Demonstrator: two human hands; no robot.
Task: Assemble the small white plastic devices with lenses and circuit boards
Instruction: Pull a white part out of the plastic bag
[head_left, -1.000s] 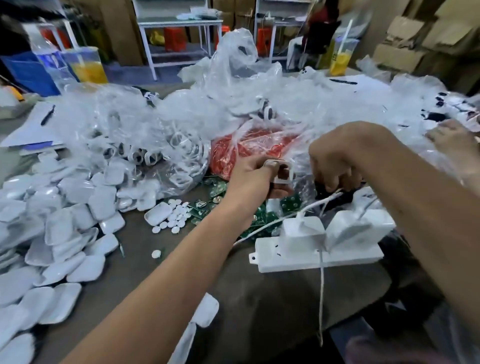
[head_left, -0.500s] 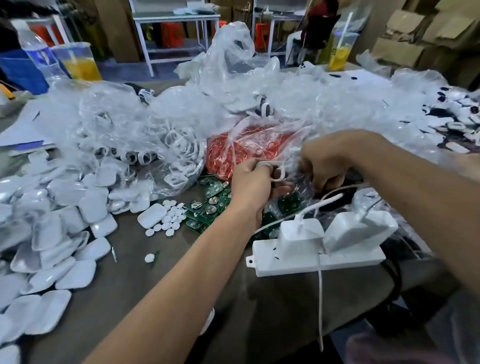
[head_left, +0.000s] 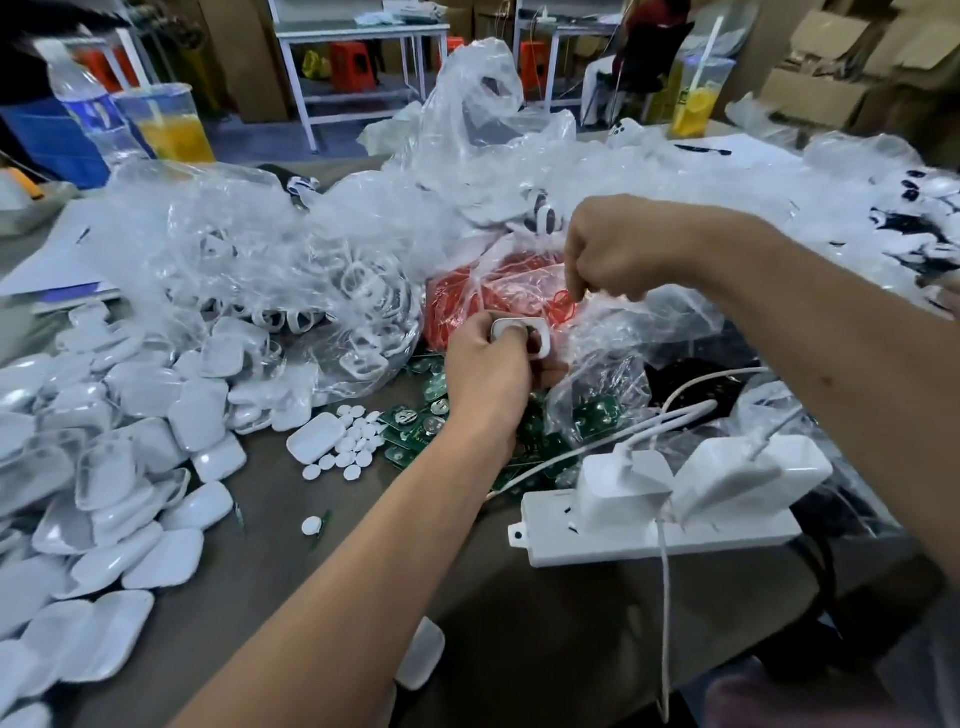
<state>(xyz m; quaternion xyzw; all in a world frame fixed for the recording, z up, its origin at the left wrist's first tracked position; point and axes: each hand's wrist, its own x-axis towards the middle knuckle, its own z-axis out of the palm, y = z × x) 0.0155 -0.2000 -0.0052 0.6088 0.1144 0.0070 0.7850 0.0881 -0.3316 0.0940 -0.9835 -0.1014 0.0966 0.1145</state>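
Right hand (head_left: 618, 260) risen from beside left hand (head_left: 488, 364), now pinching red ring (head_left: 563, 304) above red-parts bag (head_left: 483, 306). Left hand grips white frame (head_left: 522, 335), opening facing up, long axis running left-right, just before that bag. Clear bag (head_left: 291, 291) left of it holds white frames. Green circuit boards (head_left: 415, 426) loose before it.

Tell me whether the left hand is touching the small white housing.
Touching. The head view shows the left hand gripping the white housing, with its fingers curled around the frame's near edge and no gap visible between them.
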